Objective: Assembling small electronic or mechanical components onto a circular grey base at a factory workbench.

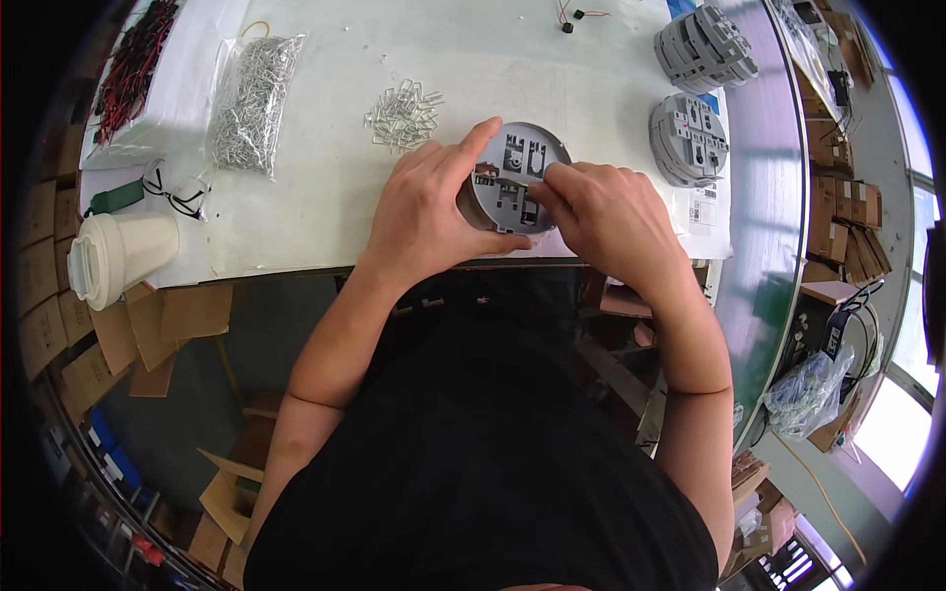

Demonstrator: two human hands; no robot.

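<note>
A round grey plastic housing (514,189) with rectangular cutouts is tilted up near the front edge of the table. My left hand (426,205) grips it from the left, thumb along the lower rim and fingers round the far side. At the right part of its face, my right hand (613,219) is closed, thumb and forefinger pinched together against the housing. Whatever lies between those fingertips is hidden. Beyond my left hand is a loose pile of small bent metal wire clips (404,115).
A clear bag (258,106) full of wire clips lies at the left, near red and black wires (138,64). A lidded cream container (126,254) stands at the front left corner. Stacked grey housings (702,49) and another grey stack (688,143) stand at the right.
</note>
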